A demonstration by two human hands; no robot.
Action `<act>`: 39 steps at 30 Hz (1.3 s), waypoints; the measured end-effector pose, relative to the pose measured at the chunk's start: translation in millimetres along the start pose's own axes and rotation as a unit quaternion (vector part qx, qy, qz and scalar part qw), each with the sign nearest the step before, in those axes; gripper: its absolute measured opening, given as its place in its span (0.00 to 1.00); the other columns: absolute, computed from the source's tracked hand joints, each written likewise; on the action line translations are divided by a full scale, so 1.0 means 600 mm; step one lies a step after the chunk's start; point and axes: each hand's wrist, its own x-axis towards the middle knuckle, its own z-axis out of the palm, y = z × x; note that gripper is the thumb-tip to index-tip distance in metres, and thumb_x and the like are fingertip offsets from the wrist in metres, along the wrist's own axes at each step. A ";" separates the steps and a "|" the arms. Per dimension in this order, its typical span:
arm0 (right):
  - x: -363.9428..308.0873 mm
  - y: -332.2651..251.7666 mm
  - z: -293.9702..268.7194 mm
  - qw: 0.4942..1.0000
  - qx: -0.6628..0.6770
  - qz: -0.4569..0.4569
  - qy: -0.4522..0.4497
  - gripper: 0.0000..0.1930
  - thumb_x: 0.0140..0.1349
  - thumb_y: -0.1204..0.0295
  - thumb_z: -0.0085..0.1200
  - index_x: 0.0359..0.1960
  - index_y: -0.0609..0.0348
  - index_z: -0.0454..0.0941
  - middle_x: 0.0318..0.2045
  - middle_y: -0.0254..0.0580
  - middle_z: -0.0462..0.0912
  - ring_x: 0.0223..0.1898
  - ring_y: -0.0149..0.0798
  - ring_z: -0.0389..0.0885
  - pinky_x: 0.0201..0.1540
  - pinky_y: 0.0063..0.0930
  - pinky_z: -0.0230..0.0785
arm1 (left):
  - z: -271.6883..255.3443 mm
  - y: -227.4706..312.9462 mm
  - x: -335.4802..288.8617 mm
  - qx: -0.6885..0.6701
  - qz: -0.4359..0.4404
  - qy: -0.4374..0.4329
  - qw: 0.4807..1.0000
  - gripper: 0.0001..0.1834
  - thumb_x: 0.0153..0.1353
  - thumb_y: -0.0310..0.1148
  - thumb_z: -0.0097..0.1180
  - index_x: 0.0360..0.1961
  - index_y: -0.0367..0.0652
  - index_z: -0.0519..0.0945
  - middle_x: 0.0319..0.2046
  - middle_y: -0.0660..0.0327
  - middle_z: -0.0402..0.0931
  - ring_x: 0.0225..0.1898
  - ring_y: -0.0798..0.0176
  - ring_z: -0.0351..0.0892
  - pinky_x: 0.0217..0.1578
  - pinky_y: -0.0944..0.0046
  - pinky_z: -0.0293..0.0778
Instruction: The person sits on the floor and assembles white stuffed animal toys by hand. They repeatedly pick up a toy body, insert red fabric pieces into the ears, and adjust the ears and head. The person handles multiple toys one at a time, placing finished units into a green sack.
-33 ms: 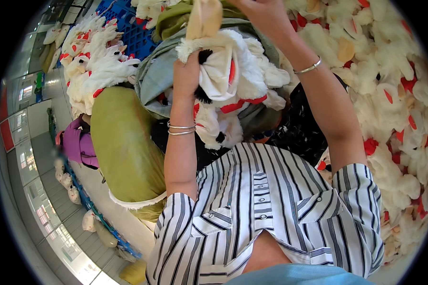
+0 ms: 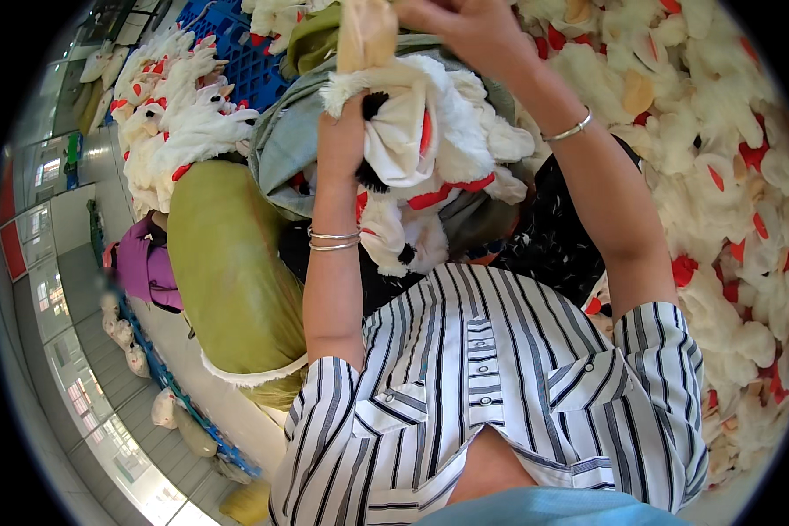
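Note:
My left hand is closed around an unstuffed white plush toy skin with black tufts and a red strip. A beige fabric piece sticks up from it past the top edge. To the right of that piece is my right hand, fingers bent together and partly blurred; what they pinch, if anything, cannot be made out. More white furry skins with red trim lie beneath, on a grey-green cloth sack in front of my lap.
A large heap of white and red plush skins covers the right side. At left stand a full olive sack and another plush pile beside a blue plastic crate. Behind the sack is a person in purple.
My right hand has shifted left, closer to the beige piece. The plush skin and my left hand have moved very slightly left.

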 end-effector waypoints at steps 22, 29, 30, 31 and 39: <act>-0.046 -0.018 0.049 0.989 -0.052 0.065 -0.124 0.12 0.64 0.66 0.55 0.34 0.66 0.79 0.19 0.30 0.75 0.23 0.22 0.67 0.27 0.21 0.63 | -0.045 0.009 -0.016 -0.364 -0.072 -0.005 0.928 0.25 0.65 0.43 0.54 0.54 0.32 0.74 0.48 0.51 0.78 0.45 0.59 0.81 0.46 0.59 0.78; -0.049 -0.048 0.056 0.984 -0.118 0.064 -0.114 0.12 0.57 0.67 0.61 0.36 0.65 0.79 0.19 0.32 0.69 0.23 0.25 0.63 0.26 0.25 0.60 | -0.033 0.014 -0.014 -0.355 -0.045 0.031 0.933 0.26 0.65 0.45 0.52 0.54 0.31 0.74 0.48 0.52 0.78 0.46 0.59 0.81 0.46 0.59 0.77; -0.047 -0.052 0.053 0.982 -0.121 0.049 -0.137 0.13 0.56 0.67 0.62 0.37 0.64 0.79 0.19 0.31 0.69 0.23 0.25 0.63 0.26 0.25 0.60 | -0.032 0.015 -0.015 -0.355 -0.042 0.041 0.933 0.26 0.65 0.45 0.52 0.54 0.31 0.74 0.47 0.52 0.78 0.46 0.58 0.81 0.46 0.59 0.77; -0.046 -0.054 0.052 0.979 -0.125 0.034 -0.160 0.14 0.55 0.67 0.63 0.38 0.64 0.79 0.19 0.31 0.69 0.23 0.25 0.63 0.26 0.25 0.59 | -0.033 0.014 -0.014 -0.364 -0.041 0.040 0.930 0.26 0.65 0.45 0.52 0.53 0.31 0.74 0.47 0.52 0.78 0.46 0.58 0.81 0.47 0.59 0.77; -0.046 -0.022 0.048 0.950 0.021 0.149 -0.272 0.14 0.57 0.67 0.62 0.40 0.65 0.81 0.25 0.31 0.79 0.22 0.25 0.69 0.27 0.20 0.63 | -0.029 0.020 -0.028 -0.385 -0.043 0.006 0.922 0.25 0.67 0.44 0.49 0.53 0.32 0.74 0.48 0.51 0.78 0.46 0.56 0.81 0.47 0.59 0.77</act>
